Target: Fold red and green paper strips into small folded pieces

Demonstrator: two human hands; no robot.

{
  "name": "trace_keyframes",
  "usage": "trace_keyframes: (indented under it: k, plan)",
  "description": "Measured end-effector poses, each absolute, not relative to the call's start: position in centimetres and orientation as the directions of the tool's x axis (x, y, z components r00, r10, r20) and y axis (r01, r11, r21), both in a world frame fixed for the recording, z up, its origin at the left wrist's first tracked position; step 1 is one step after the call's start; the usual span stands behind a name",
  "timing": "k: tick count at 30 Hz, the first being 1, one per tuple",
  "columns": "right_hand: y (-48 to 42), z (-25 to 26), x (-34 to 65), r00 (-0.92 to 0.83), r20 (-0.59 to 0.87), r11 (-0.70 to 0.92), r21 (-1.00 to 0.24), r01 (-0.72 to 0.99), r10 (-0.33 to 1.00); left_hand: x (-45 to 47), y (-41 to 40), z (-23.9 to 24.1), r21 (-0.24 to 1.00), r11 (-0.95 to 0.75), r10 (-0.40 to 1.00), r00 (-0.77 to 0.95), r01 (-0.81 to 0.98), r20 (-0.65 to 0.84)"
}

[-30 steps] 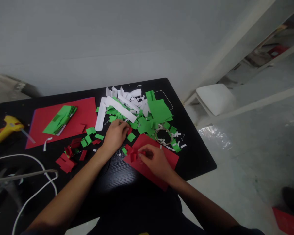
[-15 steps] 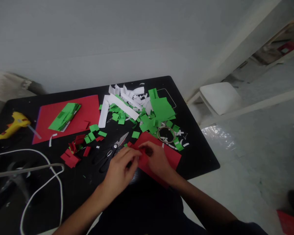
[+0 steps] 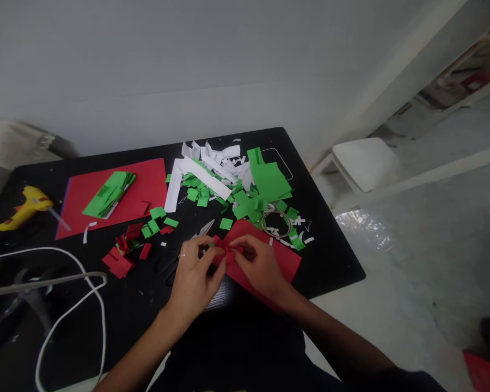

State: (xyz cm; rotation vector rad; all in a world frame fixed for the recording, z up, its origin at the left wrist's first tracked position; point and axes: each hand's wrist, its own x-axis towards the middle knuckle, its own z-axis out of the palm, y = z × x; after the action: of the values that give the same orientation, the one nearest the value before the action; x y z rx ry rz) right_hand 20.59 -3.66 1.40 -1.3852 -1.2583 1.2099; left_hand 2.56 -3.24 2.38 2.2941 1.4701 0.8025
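Note:
Both my hands meet over the near edge of a black table (image 3: 335, 256). My left hand (image 3: 194, 275) and my right hand (image 3: 259, 267) each pinch a small folded red paper piece (image 3: 227, 250) between their fingertips. Below them lies a red paper sheet (image 3: 283, 258). A pair of scissors (image 3: 188, 247) lies just left of the hands, its blades pointing away from me and partly hidden by my left hand.
Green paper scraps (image 3: 265, 182) and white strips (image 3: 198, 174) are heaped at the table's far side, with a wire ring (image 3: 276, 223) beside them. A red sheet (image 3: 147, 190) carries folded green paper (image 3: 108, 193). A yellow glue gun (image 3: 22, 207) and white cable (image 3: 93, 294) lie left.
My left hand left the scrap pile by the scissors and came to the right hand. Both now pinch the small red piece, raised slightly off the red sheet.

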Motion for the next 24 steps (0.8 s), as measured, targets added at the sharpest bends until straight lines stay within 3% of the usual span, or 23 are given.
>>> trace_keyframes:
  k: [5,8,14,24]
  plan:
    - [-3.7,1.6,20.7,-0.02,-0.116,-0.114,-0.99,0.079,0.993,2.3,-3.0,2.1,0.749,-0.36,0.922,0.336,0.557,0.194]
    - [-3.7,1.6,20.7,-0.039,-0.108,-0.105,-0.992,0.066,0.993,2.2,-3.1,1.5,0.816,-0.282,0.947,0.281,0.504,0.154]
    - [-4.0,2.0,20.7,-0.068,-0.111,-0.101,-0.985,0.137,0.992,2.3,-3.3,0.9,0.855,-0.233,0.966,0.212,0.463,0.148]
    - [-3.6,2.2,20.4,-0.1,-0.137,-0.132,-0.989,0.062,0.985,2.7,-3.1,2.1,0.859,-0.281,0.954,0.225,0.429,0.199]
